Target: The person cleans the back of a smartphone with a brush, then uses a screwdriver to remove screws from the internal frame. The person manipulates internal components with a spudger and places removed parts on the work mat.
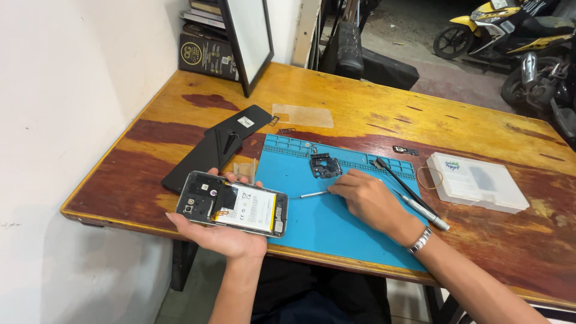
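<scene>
My left hand [223, 239] cradles an opened phone [233, 204] from below, its back removed so the white battery and dark circuit parts show. It hangs over the table's front edge. My right hand [371, 199] rests on the blue repair mat [336, 222], fingers pinched on a thin metal tool [311, 194] that lies pointing left toward the phone. A small black inner frame part [324, 165] lies on the mat just above that hand.
A black back cover [213, 147] and a clear film [302, 115] lie on the wooden table [372, 114]. A screwdriver [420, 209], black spudger [403, 185], rubber band [429, 177] and white plastic box [477, 182] sit to the right. A framed board [247, 42] leans at the back; motorbikes stand beyond.
</scene>
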### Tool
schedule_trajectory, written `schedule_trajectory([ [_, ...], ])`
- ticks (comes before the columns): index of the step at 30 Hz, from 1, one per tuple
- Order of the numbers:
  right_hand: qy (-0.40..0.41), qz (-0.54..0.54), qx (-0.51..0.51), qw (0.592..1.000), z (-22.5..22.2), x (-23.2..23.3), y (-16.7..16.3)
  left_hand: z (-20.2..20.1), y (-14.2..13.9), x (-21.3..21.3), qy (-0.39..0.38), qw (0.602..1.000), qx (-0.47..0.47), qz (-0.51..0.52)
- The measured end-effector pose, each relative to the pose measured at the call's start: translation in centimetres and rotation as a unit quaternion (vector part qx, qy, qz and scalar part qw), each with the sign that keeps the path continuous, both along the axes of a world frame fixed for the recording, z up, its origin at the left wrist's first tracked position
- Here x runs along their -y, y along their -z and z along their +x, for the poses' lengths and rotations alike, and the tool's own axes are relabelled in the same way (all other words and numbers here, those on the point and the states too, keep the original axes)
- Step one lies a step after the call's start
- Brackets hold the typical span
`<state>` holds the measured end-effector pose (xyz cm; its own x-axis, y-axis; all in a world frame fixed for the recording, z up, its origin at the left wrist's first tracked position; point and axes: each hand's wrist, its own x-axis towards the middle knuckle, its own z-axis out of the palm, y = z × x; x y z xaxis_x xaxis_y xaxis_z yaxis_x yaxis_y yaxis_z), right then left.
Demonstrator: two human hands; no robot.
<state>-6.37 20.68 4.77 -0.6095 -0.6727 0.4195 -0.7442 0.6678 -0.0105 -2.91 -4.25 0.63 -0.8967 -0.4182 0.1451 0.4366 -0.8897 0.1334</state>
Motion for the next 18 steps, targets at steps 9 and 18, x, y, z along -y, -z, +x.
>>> schedule_trajectory([
  [9, 0.008, -0.033, 0.086, 0.996, -2.8, 1.2, -2.4, 0.0, 0.0, 0.0, 0.002, 1.000, 0.007, -0.009],
  [18, 0.087, -0.048, 0.162, 0.982, -8.3, 0.3, -1.9, 0.0, -0.2, 0.1, 0.011, 1.000, 0.010, -0.016],
])
